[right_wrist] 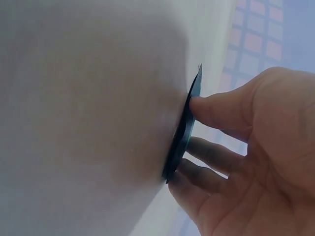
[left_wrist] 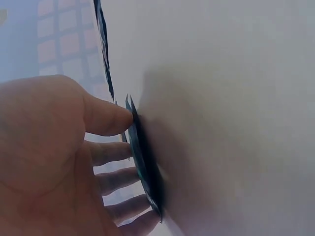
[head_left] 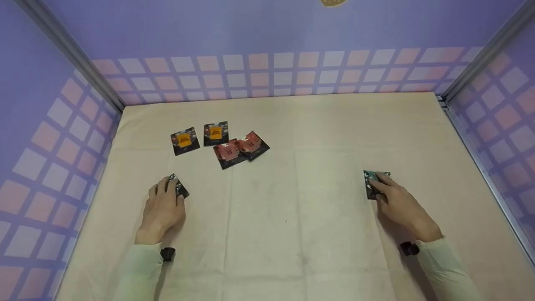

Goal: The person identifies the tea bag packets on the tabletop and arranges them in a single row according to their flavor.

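My left hand point(head_left: 161, 211) is at the left side of the cloth, gripping a small flat square packet point(head_left: 180, 190), dark with a teal and white print. In the left wrist view the thumb point(left_wrist: 110, 118) is at one edge of this packet and the fingers spread along it. Over on the right, my right hand point(head_left: 399, 205) holds a similar teal and black packet point(head_left: 370, 190) near the cloth. Seen edge-on in the right wrist view, that packet point(right_wrist: 182, 132) has the thumb near one end and fingers towards the other. Both hands partly cover their packets.
Two black packets with yellow labels, one on the left point(head_left: 185, 141) and one beside it point(head_left: 216, 133), lie beyond my left hand. Two red and black packets overlap nearby, left point(head_left: 229, 155) and right point(head_left: 254, 146). Walls enclose the cloth-covered table point(head_left: 267, 234) at the back and sides.
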`<action>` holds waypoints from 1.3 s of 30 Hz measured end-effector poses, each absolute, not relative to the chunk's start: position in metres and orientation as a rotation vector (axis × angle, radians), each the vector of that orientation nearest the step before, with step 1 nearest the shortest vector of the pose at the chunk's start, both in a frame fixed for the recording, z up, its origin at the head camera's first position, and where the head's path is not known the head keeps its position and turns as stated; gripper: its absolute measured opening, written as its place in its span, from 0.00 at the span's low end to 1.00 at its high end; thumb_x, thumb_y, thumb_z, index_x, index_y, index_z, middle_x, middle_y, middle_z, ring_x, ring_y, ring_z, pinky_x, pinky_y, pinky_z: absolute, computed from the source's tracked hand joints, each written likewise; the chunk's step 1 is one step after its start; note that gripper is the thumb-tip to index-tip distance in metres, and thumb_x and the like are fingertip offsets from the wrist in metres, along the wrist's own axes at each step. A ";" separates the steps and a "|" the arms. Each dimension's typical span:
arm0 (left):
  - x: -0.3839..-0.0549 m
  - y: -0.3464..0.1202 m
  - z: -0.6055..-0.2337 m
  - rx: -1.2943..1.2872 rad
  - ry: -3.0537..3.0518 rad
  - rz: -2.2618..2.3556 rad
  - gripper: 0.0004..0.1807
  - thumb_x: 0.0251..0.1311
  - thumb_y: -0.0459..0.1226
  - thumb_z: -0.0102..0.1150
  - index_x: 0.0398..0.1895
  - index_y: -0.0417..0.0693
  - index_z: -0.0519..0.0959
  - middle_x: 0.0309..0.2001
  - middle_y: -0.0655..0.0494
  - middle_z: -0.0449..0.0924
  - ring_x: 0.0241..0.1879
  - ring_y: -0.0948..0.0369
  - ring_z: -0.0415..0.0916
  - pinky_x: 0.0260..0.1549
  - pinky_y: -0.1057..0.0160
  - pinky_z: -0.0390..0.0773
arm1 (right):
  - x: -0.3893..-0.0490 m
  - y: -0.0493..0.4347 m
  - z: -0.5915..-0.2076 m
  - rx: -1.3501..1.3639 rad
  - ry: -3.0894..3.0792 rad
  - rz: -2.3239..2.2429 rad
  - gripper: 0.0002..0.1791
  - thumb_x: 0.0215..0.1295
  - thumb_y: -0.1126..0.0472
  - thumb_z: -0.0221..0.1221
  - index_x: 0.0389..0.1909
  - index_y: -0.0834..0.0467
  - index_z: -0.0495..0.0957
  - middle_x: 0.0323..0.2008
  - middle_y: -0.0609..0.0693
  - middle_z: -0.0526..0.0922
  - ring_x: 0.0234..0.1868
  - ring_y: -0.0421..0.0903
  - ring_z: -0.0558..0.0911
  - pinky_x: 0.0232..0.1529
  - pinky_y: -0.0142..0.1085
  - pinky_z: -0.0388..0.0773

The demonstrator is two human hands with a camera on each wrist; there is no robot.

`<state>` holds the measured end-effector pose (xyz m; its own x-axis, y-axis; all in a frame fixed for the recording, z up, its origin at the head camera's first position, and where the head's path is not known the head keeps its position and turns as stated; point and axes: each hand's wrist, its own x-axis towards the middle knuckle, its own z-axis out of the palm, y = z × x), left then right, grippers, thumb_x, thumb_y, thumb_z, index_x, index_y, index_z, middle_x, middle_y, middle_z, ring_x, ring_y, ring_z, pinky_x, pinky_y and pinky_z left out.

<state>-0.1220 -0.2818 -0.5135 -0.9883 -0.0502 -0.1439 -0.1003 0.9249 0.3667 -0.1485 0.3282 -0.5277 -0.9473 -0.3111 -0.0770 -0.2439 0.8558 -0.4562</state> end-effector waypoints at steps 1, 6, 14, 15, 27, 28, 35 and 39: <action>-0.122 -0.279 -0.513 -0.102 2.952 0.572 0.33 0.79 0.36 0.43 0.81 0.27 0.56 0.81 0.25 0.48 0.78 0.25 0.47 0.70 0.25 0.62 | -0.149 0.328 -0.528 -0.429 2.887 -0.675 0.28 0.77 0.73 0.52 0.76 0.71 0.67 0.79 0.75 0.59 0.74 0.79 0.65 0.64 0.68 0.75; -0.119 -0.264 -0.513 -0.037 2.949 0.553 0.32 0.79 0.36 0.45 0.80 0.27 0.58 0.81 0.26 0.50 0.78 0.26 0.49 0.71 0.26 0.62 | -0.149 0.327 -0.527 -0.419 2.908 -0.669 0.27 0.76 0.74 0.53 0.74 0.71 0.69 0.78 0.75 0.62 0.73 0.79 0.67 0.63 0.68 0.75; -0.120 -0.236 -0.514 0.168 2.996 0.506 0.31 0.77 0.35 0.51 0.78 0.30 0.64 0.79 0.28 0.58 0.76 0.28 0.57 0.69 0.28 0.67 | -0.149 0.331 -0.530 -0.412 2.908 -0.693 0.26 0.79 0.71 0.53 0.75 0.71 0.69 0.79 0.73 0.61 0.74 0.78 0.65 0.64 0.69 0.74; -0.120 -0.232 -0.515 0.189 3.001 0.503 0.31 0.77 0.35 0.52 0.78 0.30 0.64 0.79 0.28 0.59 0.76 0.29 0.57 0.69 0.28 0.67 | -0.149 0.331 -0.530 -0.410 2.910 -0.693 0.26 0.79 0.71 0.53 0.75 0.70 0.69 0.79 0.73 0.61 0.74 0.78 0.66 0.64 0.69 0.74; -0.130 -0.180 -0.518 0.378 2.986 0.480 0.28 0.77 0.37 0.56 0.77 0.37 0.69 0.78 0.35 0.63 0.76 0.35 0.61 0.68 0.33 0.71 | -0.152 0.329 -0.528 -0.405 2.935 -0.673 0.26 0.78 0.72 0.53 0.75 0.70 0.69 0.78 0.72 0.62 0.73 0.78 0.68 0.62 0.67 0.77; -0.131 -0.176 -0.518 0.388 2.986 0.473 0.28 0.77 0.37 0.56 0.77 0.37 0.69 0.78 0.35 0.63 0.76 0.35 0.62 0.69 0.34 0.71 | -0.152 0.329 -0.529 -0.407 2.938 -0.669 0.26 0.78 0.72 0.54 0.75 0.70 0.69 0.78 0.72 0.62 0.73 0.78 0.68 0.61 0.67 0.77; -0.136 -0.147 -0.517 0.477 2.959 0.420 0.29 0.78 0.39 0.57 0.77 0.38 0.69 0.79 0.36 0.64 0.76 0.36 0.62 0.70 0.35 0.71 | -0.151 0.327 -0.530 -0.419 2.967 -0.642 0.26 0.78 0.72 0.55 0.74 0.70 0.70 0.78 0.72 0.63 0.72 0.77 0.70 0.60 0.66 0.79; -0.139 -0.128 -0.518 0.549 2.939 0.377 0.29 0.78 0.41 0.56 0.78 0.41 0.70 0.79 0.38 0.65 0.76 0.37 0.63 0.69 0.36 0.72 | -0.150 0.327 -0.530 -0.450 2.964 -0.615 0.26 0.78 0.72 0.55 0.74 0.70 0.70 0.78 0.72 0.63 0.71 0.77 0.70 0.60 0.66 0.79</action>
